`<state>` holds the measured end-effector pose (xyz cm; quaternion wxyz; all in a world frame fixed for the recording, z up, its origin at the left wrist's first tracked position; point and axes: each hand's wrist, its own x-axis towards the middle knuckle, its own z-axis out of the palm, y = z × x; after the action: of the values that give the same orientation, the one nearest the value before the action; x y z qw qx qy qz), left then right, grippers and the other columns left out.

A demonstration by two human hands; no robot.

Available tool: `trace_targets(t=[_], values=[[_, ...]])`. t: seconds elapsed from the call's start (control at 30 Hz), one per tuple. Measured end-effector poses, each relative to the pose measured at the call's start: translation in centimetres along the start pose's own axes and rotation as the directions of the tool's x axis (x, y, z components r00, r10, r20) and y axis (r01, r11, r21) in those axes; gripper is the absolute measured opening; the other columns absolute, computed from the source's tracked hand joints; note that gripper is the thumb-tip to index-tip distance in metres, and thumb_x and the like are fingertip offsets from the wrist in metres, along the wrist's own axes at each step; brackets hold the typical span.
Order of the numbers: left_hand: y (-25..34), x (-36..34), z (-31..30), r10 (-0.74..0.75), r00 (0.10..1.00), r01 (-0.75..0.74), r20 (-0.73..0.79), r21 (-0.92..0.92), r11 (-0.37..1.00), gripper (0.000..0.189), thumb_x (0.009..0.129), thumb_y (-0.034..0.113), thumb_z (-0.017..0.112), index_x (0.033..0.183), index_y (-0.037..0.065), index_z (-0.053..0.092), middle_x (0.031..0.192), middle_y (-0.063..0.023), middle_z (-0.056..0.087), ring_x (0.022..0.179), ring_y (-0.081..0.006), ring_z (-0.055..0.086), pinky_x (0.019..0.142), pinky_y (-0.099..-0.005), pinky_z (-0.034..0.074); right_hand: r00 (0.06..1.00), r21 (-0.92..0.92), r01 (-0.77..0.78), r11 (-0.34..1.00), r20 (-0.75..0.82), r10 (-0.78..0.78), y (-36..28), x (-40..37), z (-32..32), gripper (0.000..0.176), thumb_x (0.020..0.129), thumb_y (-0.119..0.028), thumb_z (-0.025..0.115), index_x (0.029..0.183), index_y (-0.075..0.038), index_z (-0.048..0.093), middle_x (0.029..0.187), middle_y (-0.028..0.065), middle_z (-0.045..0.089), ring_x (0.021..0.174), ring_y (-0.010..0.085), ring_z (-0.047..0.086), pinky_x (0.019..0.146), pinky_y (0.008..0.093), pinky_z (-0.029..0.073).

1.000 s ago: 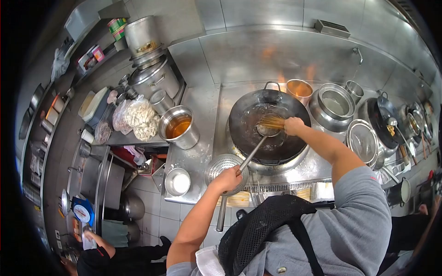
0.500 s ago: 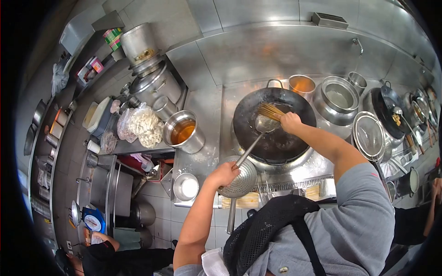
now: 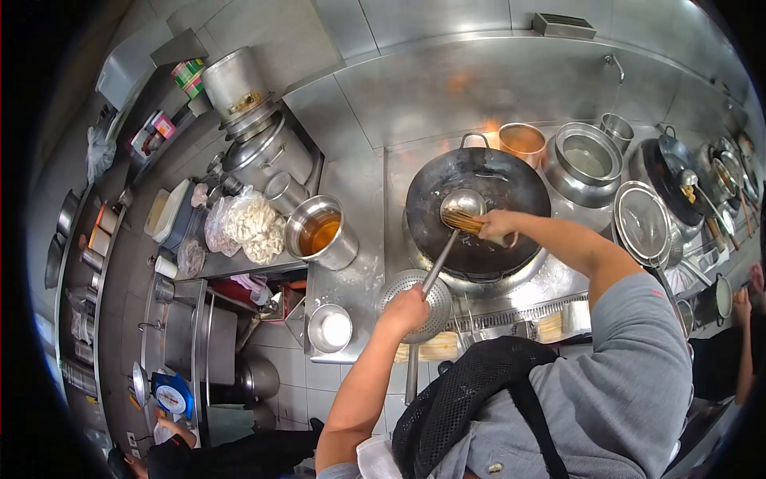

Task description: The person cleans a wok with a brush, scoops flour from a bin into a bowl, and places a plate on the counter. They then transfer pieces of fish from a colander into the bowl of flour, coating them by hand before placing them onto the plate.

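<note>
My left hand point(image 3: 405, 311) is closed round the long handle of a metal ladle point(image 3: 463, 205), whose bowl is over the black wok point(image 3: 511, 188). In my right hand point(image 3: 499, 227) is a bundle of thin bamboo sticks, a brush point(image 3: 460, 219), with its tips at the ladle's bowl. Some liquid shows in the wok. A round perforated skimmer point(image 3: 437, 307) lies beneath my left hand, its handle pointing toward my body.
Left of the wok stand a pot of amber liquid point(image 3: 321, 231) and a small white-filled bowl point(image 3: 330, 328). Behind and right are a pot point(image 3: 523, 141), a lidless pot point(image 3: 586, 156) and strainers point(image 3: 642, 223). Other people point(image 3: 722, 351) are at both lower sides.
The brush and my right hand have moved down and now point leftward across the ladle. The ladle's bowl has turned to face up, and my left hand has shifted right.
</note>
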<state>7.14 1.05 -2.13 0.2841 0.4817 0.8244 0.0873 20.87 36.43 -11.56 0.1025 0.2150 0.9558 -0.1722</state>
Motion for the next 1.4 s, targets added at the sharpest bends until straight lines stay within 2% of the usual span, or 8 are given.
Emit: trace_targets(t=[0.23, 0.4, 0.53, 0.7, 0.83, 1.03, 1.23, 1.4], values=[[0.1, -0.3, -2.4, -0.051, 0.983, 0.095, 0.176, -0.25, 0.964, 0.044, 0.091, 0.024, 0.056, 0.127, -0.001, 0.055, 0.11, -0.0242, 0.067, 0.106, -0.0407, 0.061, 0.091, -0.0479, 0.046, 0.899, -0.129, -0.242, 0.962, -0.403, 0.172, -2.2, -2.3, -6.5, 0.059, 0.081, -0.019, 0.061, 0.138, -0.029, 0.054, 0.102, 0.0205, 0.07, 0.091, 0.0309, 0.071, 0.079, 0.042, 0.057], [-2.9, 0.9, 0.4, 0.2, 0.979, -0.199, -0.045, 0.044, 0.979, 0.043, 0.092, 0.025, 0.058, 0.125, -0.002, 0.057, 0.101, -0.0188, 0.07, 0.067, -0.0283, 0.067, 0.07, -0.0405, 0.054, 0.974, -0.134, -0.195, 0.972, 0.09, 0.208, -5.3, -5.5, -10.8, 0.065, 0.074, -0.025, 0.066, 0.138, -0.024, 0.055, 0.104, 0.0185, 0.07, 0.093, 0.0319, 0.07, 0.084, 0.0433, 0.055], [-1.5, 0.5, -0.1, 0.16, 0.987, -0.159, -0.013, 0.053, 0.986, 0.041, 0.091, 0.027, 0.056, 0.121, 0.0, 0.058, 0.098, -0.0204, 0.069, 0.087, -0.0348, 0.068, 0.079, -0.0424, 0.053, 0.973, -0.184, -0.206, 0.961, 0.068, 0.222, -2.4, -3.1, -6.0, 0.058, 0.074, -0.024, 0.067, 0.132, -0.024, 0.06, 0.104, 0.0174, 0.071, 0.094, 0.0339, 0.07, 0.086, 0.043, 0.056], [-5.6, 2.1, 0.0, 0.114, 0.959, 0.038, 0.258, -0.522, 0.852, 0.038, 0.093, 0.025, 0.057, 0.12, -0.001, 0.055, 0.068, -0.0069, 0.057, 0.042, -0.0132, 0.048, 0.041, -0.0321, 0.044, 0.964, -0.095, -0.208, 0.974, -0.187, 0.187, -3.6, -4.9, -2.8, 0.049, 0.074, -0.019, 0.067, 0.123, -0.021, 0.067, 0.101, 0.0197, 0.071, 0.094, 0.0358, 0.069, 0.086, 0.0458, 0.055], [-7.3, 3.2, 5.1, 0.447, 0.832, -0.423, -0.328, 0.146, 0.894, 0.037, 0.09, 0.02, 0.061, 0.12, -0.001, 0.055, 0.076, -0.01, 0.061, 0.049, -0.0175, 0.056, 0.045, -0.0334, 0.047, 0.89, 0.091, -0.361, 0.928, 0.33, 0.314, -4.6, -5.0, -9.1, 0.058, 0.074, -0.024, 0.072, 0.131, -0.023, 0.062, 0.096, 0.0153, 0.071, 0.087, 0.0281, 0.071, 0.058, 0.0437, 0.061], [-3.3, 0.0, 3.2, 0.063, 0.97, 0.09, 0.234, -0.589, 0.803, 0.028, 0.091, 0.022, 0.063, 0.111, 0.004, 0.053, 0.067, -0.0017, 0.052, 0.041, -0.01, 0.046, 0.037, -0.0259, 0.037, 0.922, 0.122, -0.245, 0.962, -0.278, 0.27, -3.5, -6.4, -1.8, 0.053, 0.081, -0.027, 0.069, 0.133, -0.025, 0.058, 0.109, 0.0168, 0.07, 0.1, 0.039, 0.067, 0.09, 0.0463, 0.054], [-7.6, -0.3, 7.5, 0.436, 0.802, 0.521, 0.409, -0.835, -0.176, 0.048, 0.101, 0.035, 0.051, 0.139, 0.006, 0.046, 0.069, 0.0019, 0.048, 0.052, -0.0073, 0.046, 0.042, -0.0232, 0.04, 0.753, 0.442, 0.306, 0.843, -0.655, 0.069, -4.6, -8.5, -8.6, 0.064, 0.086, -0.028, 0.067, 0.145, -0.014, 0.045, 0.125, 0.0225, 0.062, 0.117, 0.0366, 0.06, 0.101, 0.0403, 0.046], [-4.5, -0.7, 5.8, 0.214, 0.854, 0.432, 0.474, -0.876, 0.215, 0.045, 0.098, 0.034, 0.058, 0.131, 0.004, 0.05, 0.073, 0.0017, 0.049, 0.058, -0.0076, 0.047, 0.046, -0.0226, 0.042, 0.747, 0.493, 0.218, 0.842, -0.639, 0.181, -7.9, -11.7, -10.1, 0.064, 0.088, -0.027, 0.065, 0.147, -0.018, 0.042, 0.12, 0.0258, 0.063, 0.111, 0.0407, 0.062, 0.097, 0.0429, 0.047]])
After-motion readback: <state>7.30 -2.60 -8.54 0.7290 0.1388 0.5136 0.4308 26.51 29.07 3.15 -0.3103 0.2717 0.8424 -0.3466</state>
